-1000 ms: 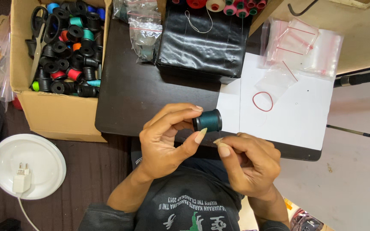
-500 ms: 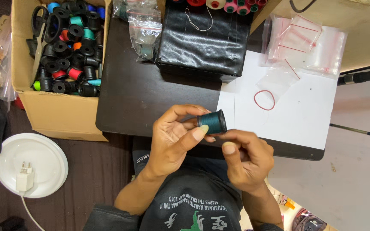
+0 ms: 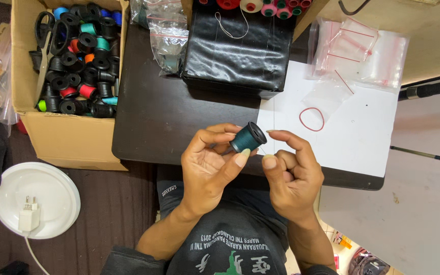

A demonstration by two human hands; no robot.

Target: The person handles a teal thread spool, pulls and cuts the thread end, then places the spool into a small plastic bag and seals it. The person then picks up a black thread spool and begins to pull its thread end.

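Observation:
My left hand [image 3: 211, 165] holds a dark teal spool of thread [image 3: 247, 137] between thumb and fingers, just above the near edge of the dark table [image 3: 159, 117]. My right hand [image 3: 291, 173] is beside it on the right, fingers curled, thumb and forefinger pinched close to the spool; a thin thread end seems to run between them, too fine to tell. A red rubber band [image 3: 311, 118] lies on the white sheet [image 3: 362, 132] just beyond my right hand.
A cardboard box [image 3: 72, 137] of mostly black spools and scissors [image 3: 44, 48] stands at the left. A black bag [image 3: 240, 51] with spools behind it sits at the back, clear zip bags [image 3: 357, 53] at right. A white lid with a charger [image 3: 29, 216] lies on the floor.
Both hands shifted slightly right and up with the spool. My right hand's fingers moved from under the spool to its right side, pinched near it.

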